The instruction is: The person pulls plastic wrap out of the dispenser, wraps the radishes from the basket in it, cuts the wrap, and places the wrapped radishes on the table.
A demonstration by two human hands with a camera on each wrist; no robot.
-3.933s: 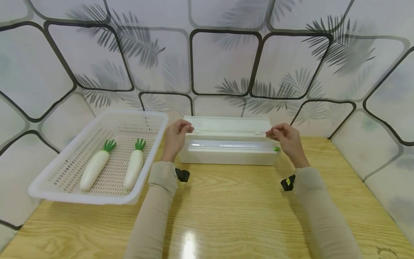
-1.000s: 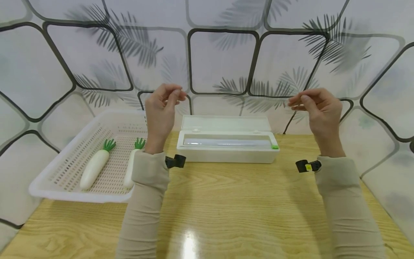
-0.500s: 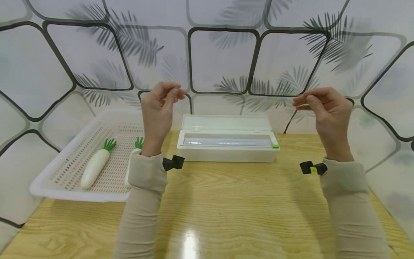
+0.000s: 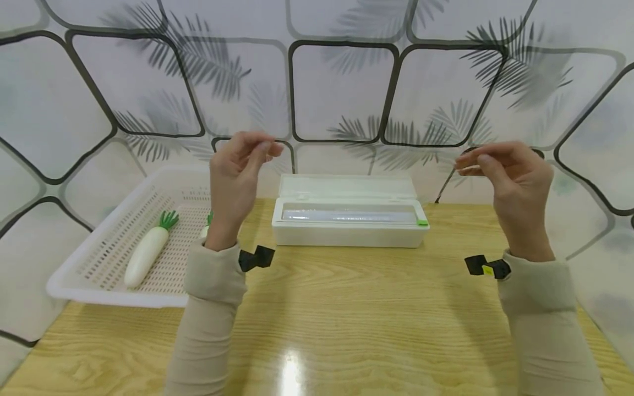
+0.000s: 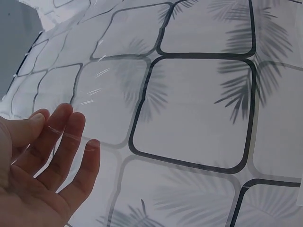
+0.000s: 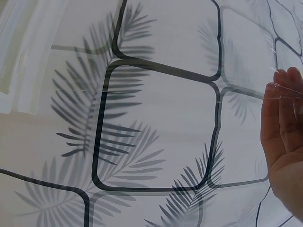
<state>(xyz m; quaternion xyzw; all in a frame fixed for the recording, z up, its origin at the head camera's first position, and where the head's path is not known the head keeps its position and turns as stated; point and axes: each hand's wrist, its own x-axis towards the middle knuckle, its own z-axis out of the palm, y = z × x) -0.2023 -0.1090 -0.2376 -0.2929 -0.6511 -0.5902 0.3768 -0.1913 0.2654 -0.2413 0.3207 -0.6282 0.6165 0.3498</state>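
Between thumb and index finger my left hand (image 4: 236, 176) pinches the edge of a see-through sheet of cling film (image 5: 94, 89), which shows by faint glints. My right hand (image 4: 520, 187) pinches the film's other side, raised at about the same height; its thumb is hidden in the right wrist view. Behind and below the hands stands a white cling film dispenser box (image 4: 349, 236) with its lid (image 4: 346, 187) tipped back. The film roll (image 4: 349, 215) lies inside, and a small green tab (image 4: 422, 223) sits at the box's right front corner.
On the left stands a white perforated plastic basket (image 4: 114, 298) holding two white radishes (image 4: 147, 256) with green tops; the left forearm covers most of one. Everything rests on a wooden table (image 4: 371, 313). A patterned wall covering (image 4: 342, 93) rises close behind the box.
From beside the box, both hands have risen with the film and spread apart. In the last second the left drifted left, and the right moved right and slightly lower. The box stayed put.
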